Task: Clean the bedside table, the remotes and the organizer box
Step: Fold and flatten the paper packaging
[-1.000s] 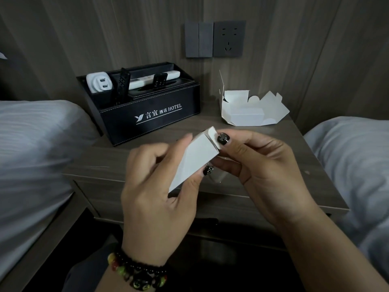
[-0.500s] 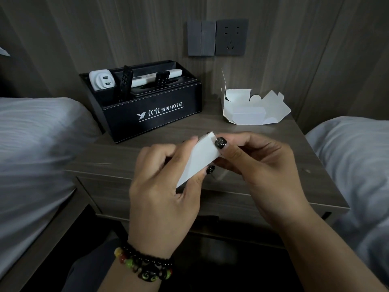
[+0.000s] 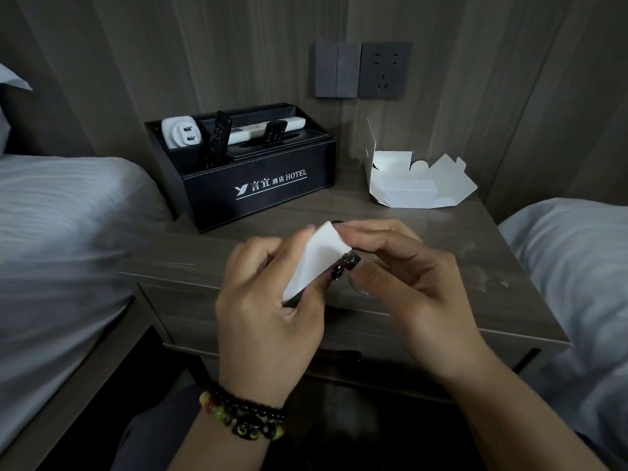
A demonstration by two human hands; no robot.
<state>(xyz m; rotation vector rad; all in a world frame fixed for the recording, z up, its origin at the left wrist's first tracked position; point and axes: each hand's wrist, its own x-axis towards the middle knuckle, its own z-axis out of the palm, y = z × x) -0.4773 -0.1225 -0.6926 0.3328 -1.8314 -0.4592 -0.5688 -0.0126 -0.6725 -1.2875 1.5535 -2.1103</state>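
Both hands hover over the front edge of the worktop (image 3: pixel 210 253), working a small white packet (image 3: pixel 314 261). Left hand (image 3: pixel 268 314) grips the packet's lower part, fingers curled round it, beaded bracelet (image 3: pixel 243 414) on the wrist. Right hand (image 3: pixel 404 283) pinches the packet's upper corner between thumb and fingertips; dark painted nails visible. Packet is tilted, top end toward the right hand. Black organizer box (image 3: pixel 265 188) with white HOTEL lettering sits at back left of the worktop, near the wall. In its compartments: white plug adapter (image 3: pixel 181 132) at left, a black remote (image 3: pixel 217 137) standing tilted beside it, a white remote (image 3: pixel 268 127) lying across the back, another small black remote (image 3: pixel 274 130) in front of that. Opened white cardboard box (image 3: pixel 418 185), flaps spread, sits at back right of the worktop, apart from the organizer. Wall switches and socket (image 3: pixel 363 69) above. Beds with grey-white bedding on either side; left bed (image 3: pixel 61 232), right bed (image 3: pixel 571 260). Faint smears on the worktop surface at right.
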